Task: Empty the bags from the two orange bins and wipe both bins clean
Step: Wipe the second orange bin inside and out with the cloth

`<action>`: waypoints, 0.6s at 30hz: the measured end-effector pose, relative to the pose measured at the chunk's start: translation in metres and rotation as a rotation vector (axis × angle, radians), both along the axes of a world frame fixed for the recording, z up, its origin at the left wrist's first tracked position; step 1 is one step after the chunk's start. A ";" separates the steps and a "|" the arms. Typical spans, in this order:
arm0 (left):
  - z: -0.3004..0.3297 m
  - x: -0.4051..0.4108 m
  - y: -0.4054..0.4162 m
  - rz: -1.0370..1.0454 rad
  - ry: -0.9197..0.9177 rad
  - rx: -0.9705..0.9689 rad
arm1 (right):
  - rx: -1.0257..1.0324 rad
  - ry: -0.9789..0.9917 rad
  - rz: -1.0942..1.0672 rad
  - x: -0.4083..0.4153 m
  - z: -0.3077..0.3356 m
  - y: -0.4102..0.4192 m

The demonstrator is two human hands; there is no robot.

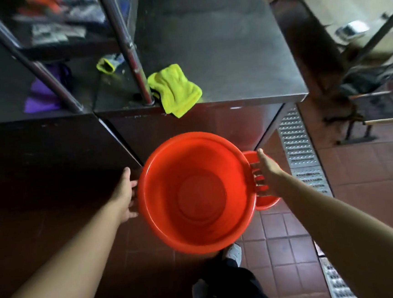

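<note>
An empty orange bin (194, 194) is in the middle of the view, above the tiled floor in front of a steel counter. My left hand (127, 195) holds its left side, fingers against the wall under the rim. My right hand (267, 173) holds its right side, fingers curled in at the rim. A second orange bin (268, 202) shows only as a sliver behind the first, under my right hand. A yellow cloth (173, 89) lies on the counter's front edge, one corner hanging over. No bag is visible in the bin.
The steel counter (218, 52) has shelf posts (132, 52) standing on it, a small yellow-cuffed item (105, 65) and a purple bag (41, 96). A metal floor drain grate (297, 140) runs along the right. My shoe (233, 252) is under the bin. Stool legs (354, 123) stand far right.
</note>
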State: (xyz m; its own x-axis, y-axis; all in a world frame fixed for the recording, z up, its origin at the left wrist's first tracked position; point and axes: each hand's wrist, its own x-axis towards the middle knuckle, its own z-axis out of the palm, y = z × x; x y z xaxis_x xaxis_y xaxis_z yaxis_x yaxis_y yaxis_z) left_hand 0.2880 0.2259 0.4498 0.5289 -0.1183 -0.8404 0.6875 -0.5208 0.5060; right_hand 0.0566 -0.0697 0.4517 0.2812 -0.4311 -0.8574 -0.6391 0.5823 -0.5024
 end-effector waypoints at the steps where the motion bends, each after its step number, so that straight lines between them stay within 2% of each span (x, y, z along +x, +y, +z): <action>1: 0.019 -0.005 -0.002 -0.020 -0.004 -0.007 | -0.013 -0.013 -0.001 -0.007 0.020 -0.002; 12: 0.193 -0.014 -0.068 -0.200 -0.117 -0.102 | -0.204 -0.075 -0.001 -0.037 0.214 -0.054; 18: 0.259 0.004 -0.137 -0.259 -0.202 -0.155 | -0.322 -0.048 0.055 -0.027 0.283 -0.116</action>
